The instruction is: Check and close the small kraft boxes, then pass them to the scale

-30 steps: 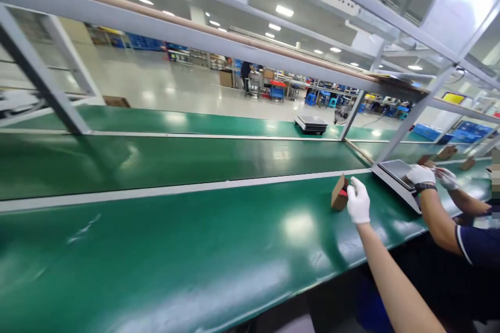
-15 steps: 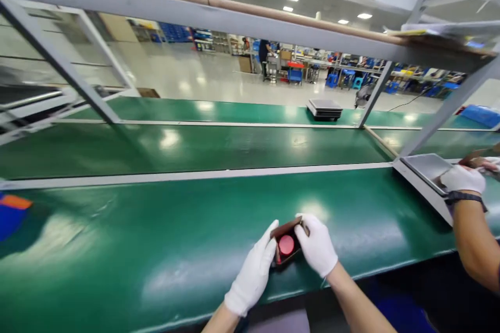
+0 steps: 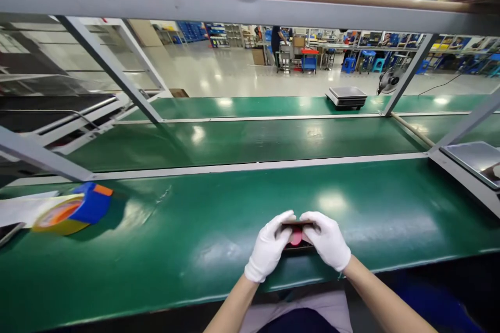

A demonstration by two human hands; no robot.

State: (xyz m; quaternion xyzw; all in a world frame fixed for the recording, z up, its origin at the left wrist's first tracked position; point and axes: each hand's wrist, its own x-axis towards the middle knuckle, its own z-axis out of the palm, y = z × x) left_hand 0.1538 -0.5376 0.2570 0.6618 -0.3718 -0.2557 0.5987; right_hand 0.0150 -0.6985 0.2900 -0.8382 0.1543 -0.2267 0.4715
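Observation:
A small dark brown box (image 3: 298,248) stands near the front edge of the green worktop, its top partly open. Inside shows a pink round-topped item (image 3: 296,236); I cannot make out what it is. My left hand (image 3: 269,247), in a white glove, is closed on the box's left side, fingertips at the upper flap. On the other side my right hand (image 3: 327,241), gloved the same way, grips the right part of the flaps. Both hands cover much of the box's sides.
Tape rolls (image 3: 91,203) in blue and yellow lie at the left beside white papers (image 3: 29,210). A flat scale (image 3: 474,161) stands at the right, another scale (image 3: 347,95) at the back. Grey frame posts (image 3: 414,73) and a crossbar (image 3: 219,8) span the bench.
The view has swung left, bringing the tape rolls in and taking the co-worker's arm mostly out. The box has turned to face me squarely, and my hands have drawn closer together over its flaps.

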